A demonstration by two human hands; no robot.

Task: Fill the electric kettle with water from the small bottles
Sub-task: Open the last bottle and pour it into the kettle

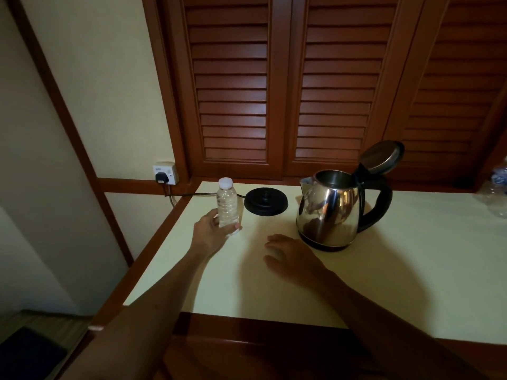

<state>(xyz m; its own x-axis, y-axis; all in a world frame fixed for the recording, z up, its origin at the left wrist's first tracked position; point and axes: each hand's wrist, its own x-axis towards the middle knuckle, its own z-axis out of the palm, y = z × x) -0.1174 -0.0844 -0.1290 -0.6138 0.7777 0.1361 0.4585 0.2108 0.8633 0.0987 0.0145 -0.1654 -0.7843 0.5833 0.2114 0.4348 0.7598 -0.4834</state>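
Bottle: small clear ribbed plastic bottle with white cap, upright near the cream tabletop's left edge, beside the round black kettle base
Handling: looks full, light, thin-walled; likely dents if squeezed, so best held around the ribbed middle
Left hand: fingers curled round the bottle's lower half, cap clear above
Right hand: relaxed, spread, holding nothing, just before the kettle
Kettle: shiny steel electric kettle with black handle, lid up, off its base
Far right: more clear bottles
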